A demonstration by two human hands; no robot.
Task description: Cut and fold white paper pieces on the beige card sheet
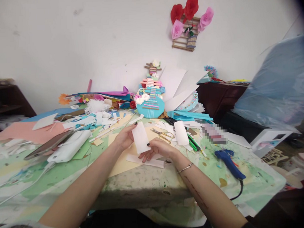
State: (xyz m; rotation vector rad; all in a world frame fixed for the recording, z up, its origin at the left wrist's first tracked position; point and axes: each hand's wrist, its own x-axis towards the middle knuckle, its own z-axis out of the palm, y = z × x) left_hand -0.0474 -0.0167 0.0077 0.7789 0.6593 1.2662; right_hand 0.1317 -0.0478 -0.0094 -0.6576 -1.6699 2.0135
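A white rectangular piece of paper (pixel 141 137) is held up above the front of the table. My left hand (pixel 125 136) pinches its upper left side, thumb on the near face and the other fingers hidden behind. At the lower right corner, the thumb of my right hand (pixel 160 149) lies on the paper with the fingers below it. Under my right fingers, a white paper strip (pixel 153 163) lies on a cream sheet (pixel 118 163). Gold-handled scissors (pixel 164 135) rest just beyond my right hand, beside a curled white paper piece (pixel 181 133).
A blue glue gun (pixel 230 162) lies at the right, its cord over the edge. Green cutters (pixel 193 142) sit nearer. On the left are a white power strip (pixel 69 146), a tablet (pixel 47 144) and paper scraps. A blue paper instrument model (pixel 151 106) leans against the wall.
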